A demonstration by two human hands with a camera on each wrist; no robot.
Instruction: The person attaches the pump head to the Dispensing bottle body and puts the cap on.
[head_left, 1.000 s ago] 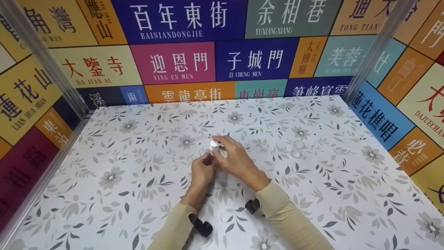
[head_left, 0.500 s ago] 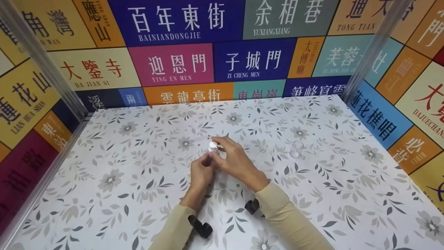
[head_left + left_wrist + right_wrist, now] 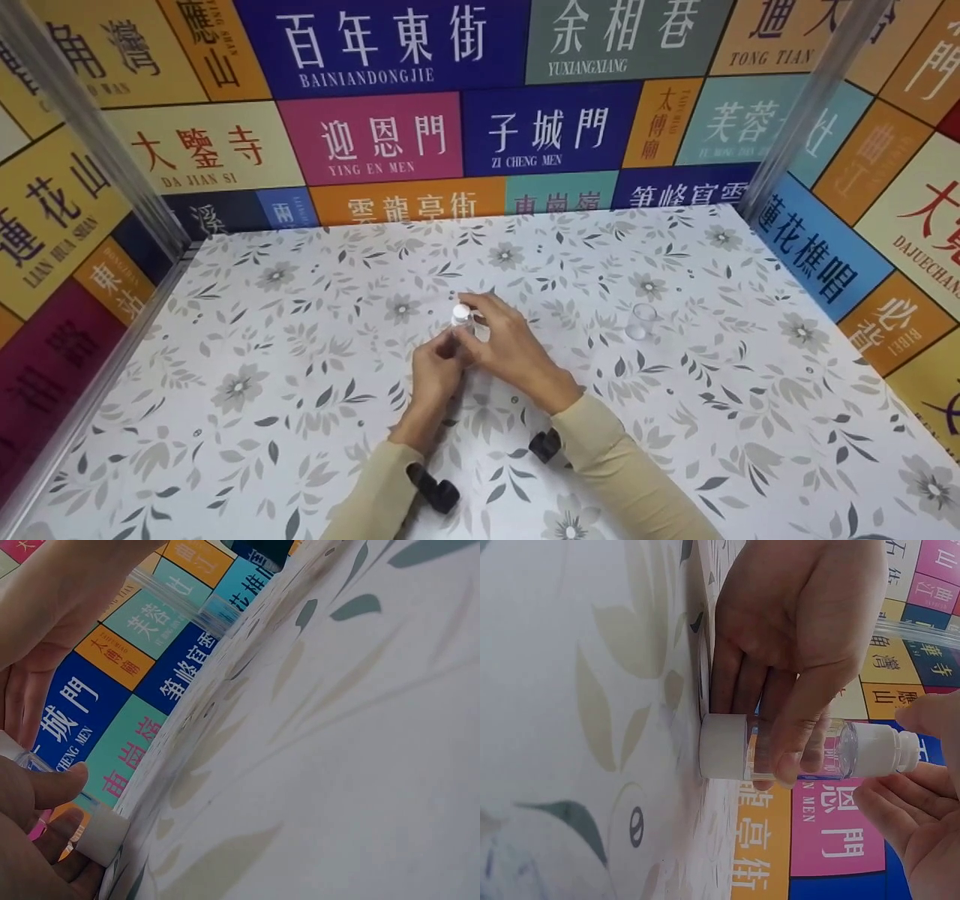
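Observation:
A small clear bottle (image 3: 832,746) with a white base and white collar top stands upright on the table, its base touching the surface. My left hand (image 3: 437,369) grips the clear body low down; in the right wrist view the thumb and fingers of the left hand (image 3: 799,637) wrap it. Around the white top are the thumb and fingers of my right hand (image 3: 517,349), pinching it. The left wrist view shows the white base (image 3: 103,835) beside the left fingers, with much of the body hidden. A clear cap-like piece (image 3: 642,322) lies to the right of the hands.
The table (image 3: 315,465) wears a white cloth printed with grey leaves and flowers. Panels with coloured signs (image 3: 375,135) rise along the back and both sides. Clear upright posts (image 3: 802,112) stand at the back corners. Black wrist mounts (image 3: 433,487) sit on the sleeves.
Both hands keep their hold on the bottle in nearly the same place. The head view has shifted very slightly; the clear piece has not moved.

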